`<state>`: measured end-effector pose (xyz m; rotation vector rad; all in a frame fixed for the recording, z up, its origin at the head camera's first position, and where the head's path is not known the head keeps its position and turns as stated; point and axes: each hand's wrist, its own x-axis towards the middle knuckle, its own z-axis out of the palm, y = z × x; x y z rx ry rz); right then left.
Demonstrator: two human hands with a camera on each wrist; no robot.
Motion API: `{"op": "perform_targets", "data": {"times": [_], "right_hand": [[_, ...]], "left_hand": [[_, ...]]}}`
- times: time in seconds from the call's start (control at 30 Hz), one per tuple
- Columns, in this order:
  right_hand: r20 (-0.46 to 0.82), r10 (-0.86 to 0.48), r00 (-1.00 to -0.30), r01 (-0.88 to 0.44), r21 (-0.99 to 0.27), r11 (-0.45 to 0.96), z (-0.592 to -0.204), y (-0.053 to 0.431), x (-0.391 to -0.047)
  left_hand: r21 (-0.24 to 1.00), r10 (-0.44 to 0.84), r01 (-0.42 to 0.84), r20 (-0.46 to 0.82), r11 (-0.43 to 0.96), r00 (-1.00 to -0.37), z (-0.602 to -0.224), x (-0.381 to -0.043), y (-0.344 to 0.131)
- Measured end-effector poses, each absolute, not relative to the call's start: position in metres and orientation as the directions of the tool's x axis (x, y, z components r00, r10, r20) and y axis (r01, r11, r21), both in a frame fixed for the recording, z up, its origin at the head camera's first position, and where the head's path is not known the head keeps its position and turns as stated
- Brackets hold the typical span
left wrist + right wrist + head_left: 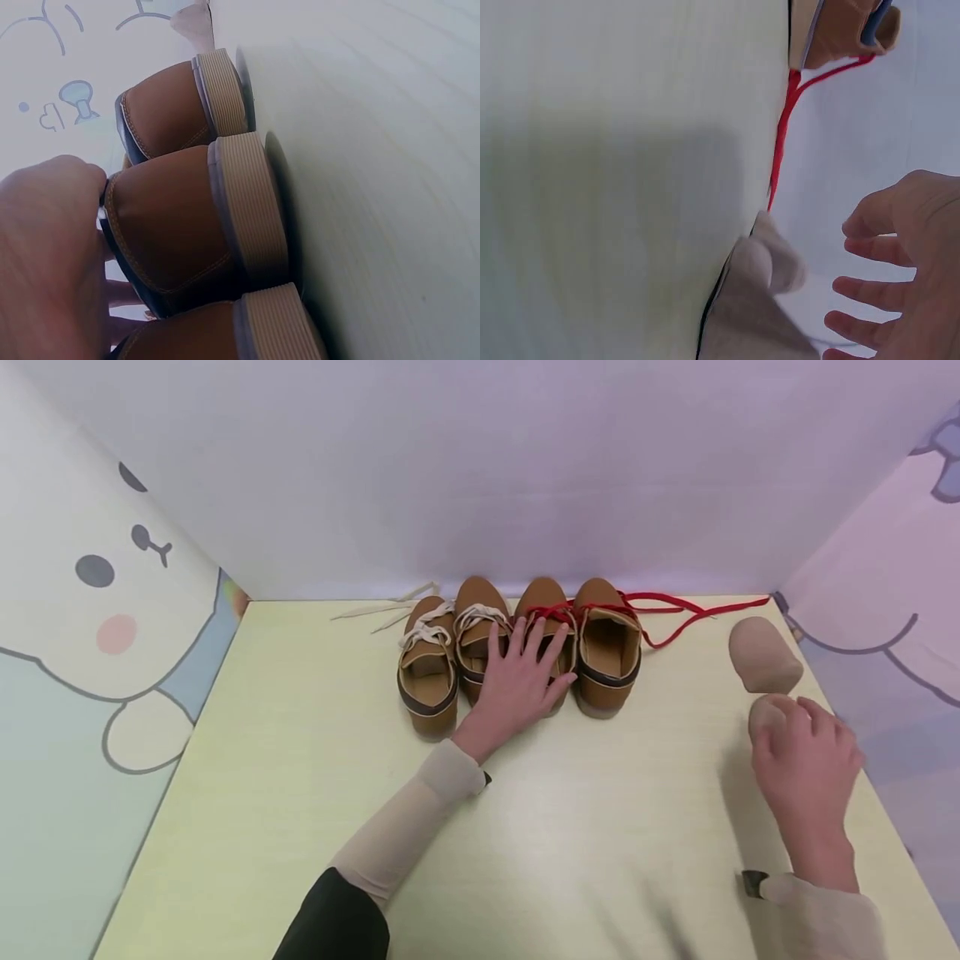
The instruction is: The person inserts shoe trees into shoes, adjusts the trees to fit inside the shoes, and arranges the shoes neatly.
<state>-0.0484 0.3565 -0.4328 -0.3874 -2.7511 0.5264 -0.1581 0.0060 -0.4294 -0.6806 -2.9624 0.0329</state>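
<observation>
Left grip point(517, 689): I have its fingers spread apart and nearly straight, laid across the second shoe point(477, 593) and the third shoe point(542, 595), clamped on neither; how firmly it presses I cannot tell
Right grip point(808, 768): I hold nothing in it; its fingers are apart and gently bent, and in my right wrist view a gap shows between the fingertips and the beige lumps
Shoe row: all four are brown and stand upright, side by side, towards the far edge of the desk point(300, 710), toes to the back wall point(480, 468) and heels to me
Row ends: the leftmost shoe point(435, 720) sits a little nearer me than the others; the fourth shoe point(607, 689) is just to the right of my left thumb, its opening in plain sight
White laces point(429, 635): on the two left shoes, with loose ends trailing left over the desk
Red laces point(693, 610): on the two right shoes, with long ends running right, near the back edge
Soles point(251, 206): thick, pale and ribbed in my left wrist view
Beige lumps: the farther beige lump point(763, 653) lies near the desk's right edge, well apart from the shoes; the nearer beige lump point(768, 714) is partly behind my right fingers in the head view
Side panels: cartoon figures mark the left panel point(82, 610) and the right panel point(862, 593)
</observation>
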Motion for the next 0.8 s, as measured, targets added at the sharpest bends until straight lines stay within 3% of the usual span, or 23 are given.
{"op": "perform_targets", "data": {"times": [0.5, 0.8], "right_hand": [[-0.018, 0.277, -0.961, 0.26, -0.405, 0.876, -0.446, 0.401, -0.033], [-0.07, 0.255, -0.964, 0.261, -0.418, 0.87, -0.45, 0.408, -0.031]], "left_hand": [[-0.036, 0.428, 0.427, 0.098, 0.904, -0.898, -0.429, -0.161, 0.008], [0.002, 0.429, 0.431, 0.089, 0.902, -0.899, -0.426, -0.164, 0.007]]}}
